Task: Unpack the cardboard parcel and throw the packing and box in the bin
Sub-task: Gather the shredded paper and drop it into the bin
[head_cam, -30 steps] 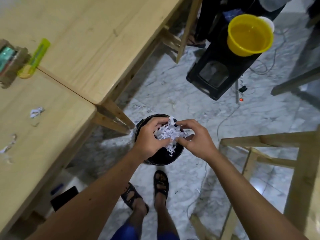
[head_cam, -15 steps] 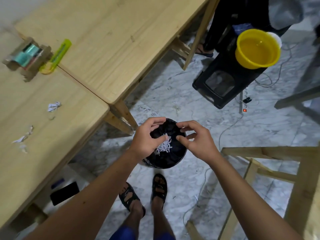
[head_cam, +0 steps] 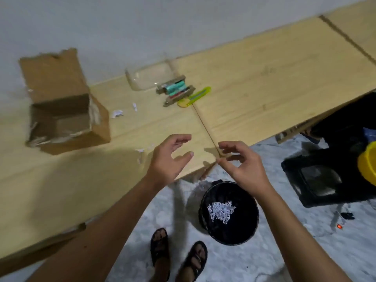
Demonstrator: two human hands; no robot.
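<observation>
Cardboard parcel (head_cam: 67,110) sits apart from both empty, spread hands (head_cam: 169,157) (head_cam: 242,165)

Yellow-green utility knife (head_cam: 195,97) lies on the desk (head_cam: 264,78), touching a small cardboard-backed item (head_cam: 176,90). Clear plastic container (head_cam: 149,78) just behind. Yellow bowl (head_cam: 367,165) at right edge.

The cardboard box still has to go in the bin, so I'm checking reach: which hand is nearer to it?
Left. The left hand hovers open just right of the cardboard box; the right hand is farther right, above the bin.
</observation>
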